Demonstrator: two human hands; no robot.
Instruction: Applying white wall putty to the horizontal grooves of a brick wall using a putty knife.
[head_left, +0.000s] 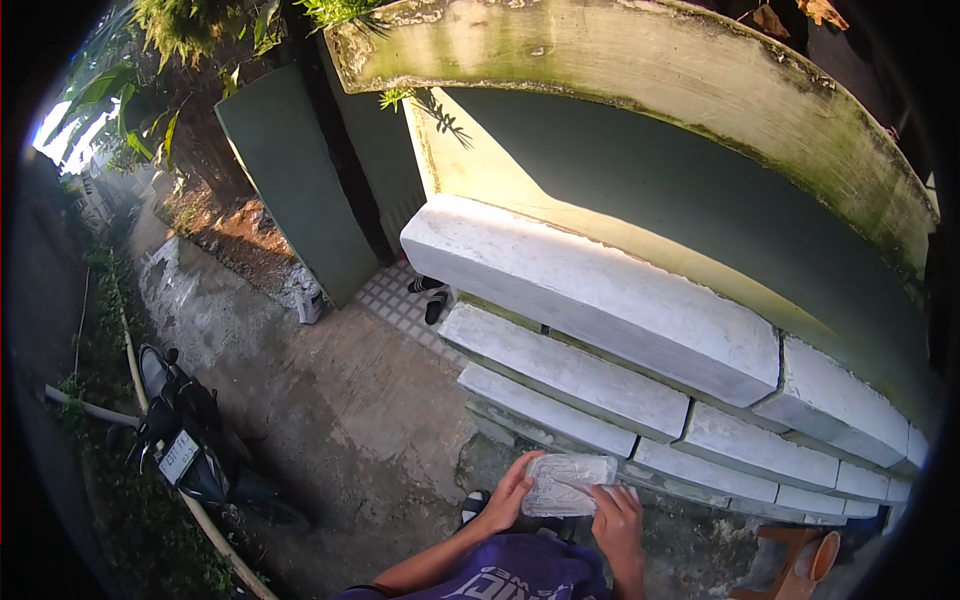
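Note:
In front of my waist is a flat, rectangular, whitish see-through tray [572, 487] that looks like plastic, smeared with white streaks. My left hand [511, 494] grips its left end, thumb on the upper side. At the right end, the bent fingers of my right hand [617, 520] close on the edge, one fingertip reaching over the tray's surface. Whether a small tool is also in those fingers I cannot make out. Just beyond the tray, stepped ledges with white tops [570, 415] run along the wall, rising away from me.
An orange-brown stool [778, 565] with an orange bowl [825, 556] stands at lower right. A parked motorcycle [195, 450] is on the left beside a long pipe [215, 535]. Black sandals [436, 306] lie on tiles by the green gate [295, 180]. A white bag [307, 298] sits near it.

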